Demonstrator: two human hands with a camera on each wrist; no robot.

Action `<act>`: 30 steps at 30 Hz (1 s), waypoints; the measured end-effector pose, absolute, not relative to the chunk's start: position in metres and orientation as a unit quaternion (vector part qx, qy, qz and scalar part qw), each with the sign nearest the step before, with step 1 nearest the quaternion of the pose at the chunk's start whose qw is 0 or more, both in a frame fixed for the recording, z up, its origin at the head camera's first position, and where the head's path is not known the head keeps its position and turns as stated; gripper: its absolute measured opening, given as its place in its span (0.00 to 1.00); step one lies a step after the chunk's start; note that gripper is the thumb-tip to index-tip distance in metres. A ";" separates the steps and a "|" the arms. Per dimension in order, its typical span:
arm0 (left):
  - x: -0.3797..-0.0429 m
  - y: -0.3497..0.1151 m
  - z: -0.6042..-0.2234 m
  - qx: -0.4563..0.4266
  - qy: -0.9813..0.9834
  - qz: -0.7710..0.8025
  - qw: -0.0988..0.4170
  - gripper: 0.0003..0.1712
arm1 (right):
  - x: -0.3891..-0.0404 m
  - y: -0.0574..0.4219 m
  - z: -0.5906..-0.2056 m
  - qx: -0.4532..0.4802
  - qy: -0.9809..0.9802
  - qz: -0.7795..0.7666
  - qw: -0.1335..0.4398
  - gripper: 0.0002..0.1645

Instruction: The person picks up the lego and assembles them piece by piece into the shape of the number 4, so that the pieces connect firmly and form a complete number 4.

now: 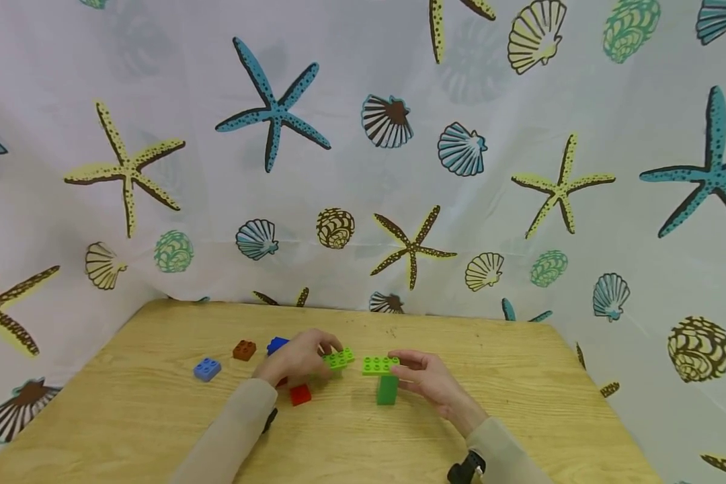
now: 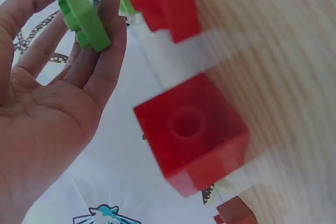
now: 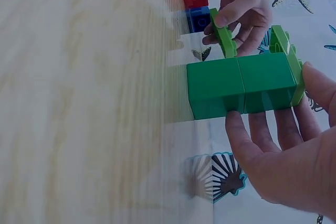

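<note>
A lime green building brick (image 1: pixel 339 359) is pinched between the thumb and fingers of my left hand (image 1: pixel 302 353), raised off the table. Just to its right stands a stack of two dark green bricks (image 3: pixel 241 85), topped by another lime green brick (image 1: pixel 376 365) that juts out to the left. My right hand (image 1: pixel 426 383) holds this stack from the right, its thumb at the lime brick and its fingertips along the dark green side. Below my left hand lies a red brick (image 1: pixel 300 394), its hollow underside showing in the left wrist view; a second red brick (image 2: pixel 176 3) is close by.
A dark blue brick (image 1: pixel 276 345) sits behind my left wrist. Farther left on the wooden table (image 1: pixel 157 417) are an orange-brown brick (image 1: pixel 245 349) and a light blue brick (image 1: pixel 207 369). A sea-patterned white curtain (image 1: pixel 339 188) hangs behind the table and along its sides.
</note>
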State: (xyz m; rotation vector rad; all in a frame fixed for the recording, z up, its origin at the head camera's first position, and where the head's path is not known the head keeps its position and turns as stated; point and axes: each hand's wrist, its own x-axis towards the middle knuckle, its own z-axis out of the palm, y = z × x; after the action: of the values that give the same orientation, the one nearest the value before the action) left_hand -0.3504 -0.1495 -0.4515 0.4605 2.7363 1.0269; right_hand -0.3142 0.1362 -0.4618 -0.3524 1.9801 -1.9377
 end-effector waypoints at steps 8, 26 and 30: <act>-0.344 -0.138 -0.446 0.169 0.901 0.390 0.087 0.28 | -0.315 0.139 -0.461 -0.124 0.700 -0.682 0.171 0.33; -0.334 -0.126 -0.443 0.207 0.850 0.481 0.053 0.22 | -0.315 0.135 -0.462 -0.127 0.697 -0.683 0.177 0.33; -0.334 -0.121 -0.444 0.221 0.851 0.474 0.041 0.23 | -0.314 0.135 -0.461 -0.122 0.697 -0.684 0.179 0.31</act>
State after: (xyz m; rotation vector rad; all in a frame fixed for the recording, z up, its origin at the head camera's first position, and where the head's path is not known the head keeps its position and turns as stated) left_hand -0.3335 -0.1214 -0.4437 0.6759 2.6068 1.4522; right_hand -0.3139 0.1353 -0.4614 -0.3459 1.9691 -1.9327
